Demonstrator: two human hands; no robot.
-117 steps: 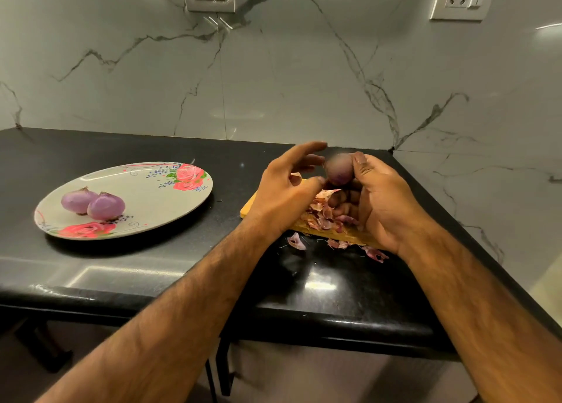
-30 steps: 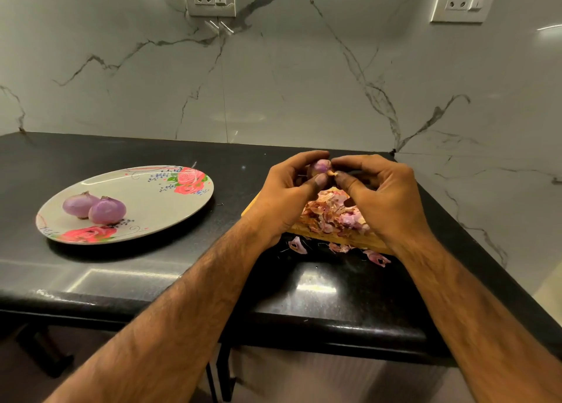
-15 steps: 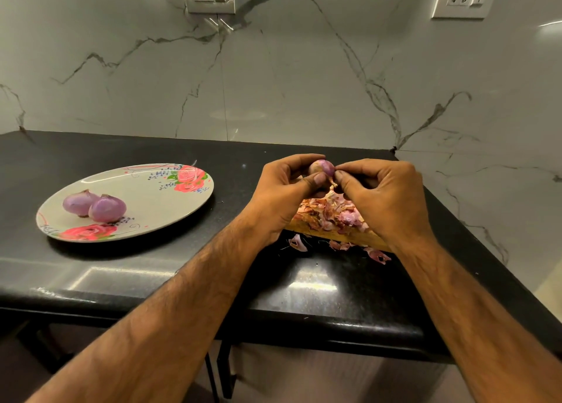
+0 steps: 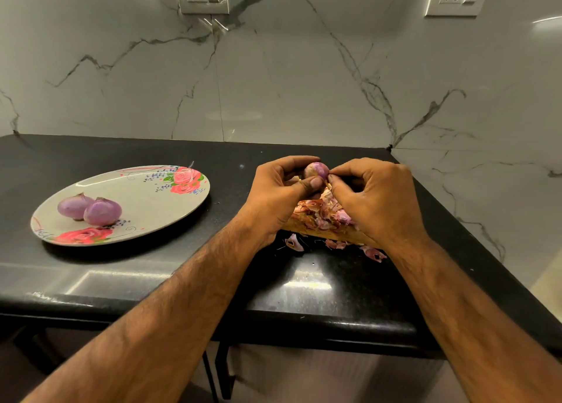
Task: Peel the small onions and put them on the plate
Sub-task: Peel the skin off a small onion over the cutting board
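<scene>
Two onions lay on the plate. Since seconds earlier, the third onion had passed to the left hand, gripped above the board; the right hand pinched, seemingly, its last skin.

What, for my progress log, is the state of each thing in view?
onion in hand: held above the board, some skin left
left hand: grips that onion
right hand: pinches its skin
two onions: peeled, touching, on the plate
plate: flat on the counter
board: mostly under peels
peels: heaped on board, few on counter
</scene>
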